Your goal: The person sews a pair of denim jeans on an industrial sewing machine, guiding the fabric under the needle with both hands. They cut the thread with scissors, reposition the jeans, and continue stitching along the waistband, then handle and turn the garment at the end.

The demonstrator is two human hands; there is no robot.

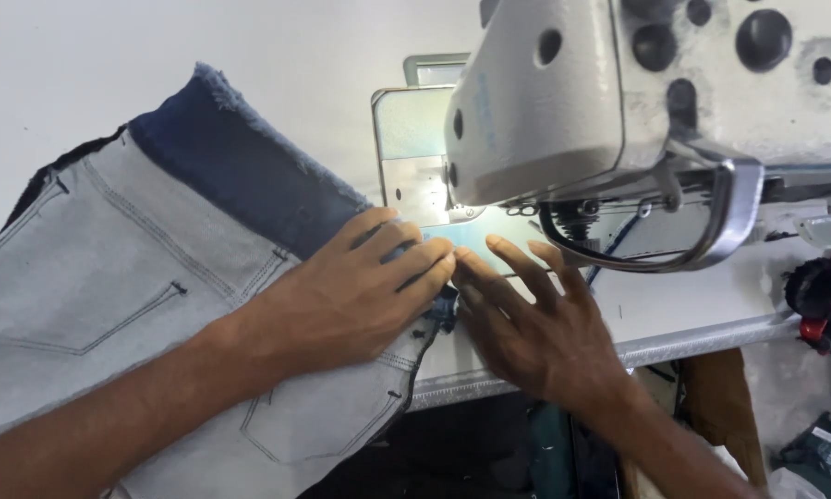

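Both hands down flat, nothing clenched. Left hand (346, 296) lies palm-down on the pale grey denim garment (110, 277), fingers spread and stretched toward the needle area, pressing the cloth onto the white sewing table (157, 55); no pinch, just an open flat press. Right hand (535, 323) is also open, fingers extended, resting on the table just right of the garment's edge, its fingertips meeting the left fingertips close below the machine head. Garment sits mostly left of and under the left hand: back pocket stitching visible at far left, a second pocket near the table's front edge, and a darker blue frayed denim band (249, 157) running diagonally above the left hand's knuckles. Garment's leading edge lies right at the fingertips, on the metal needle plate (411, 148). Grey-white industrial sewing machine head (618, 83) overhangs both hands. Curved metal guard (711, 231) hangs beneath it. Needle itself hard to make out. Red-black object (826, 296) at far right.
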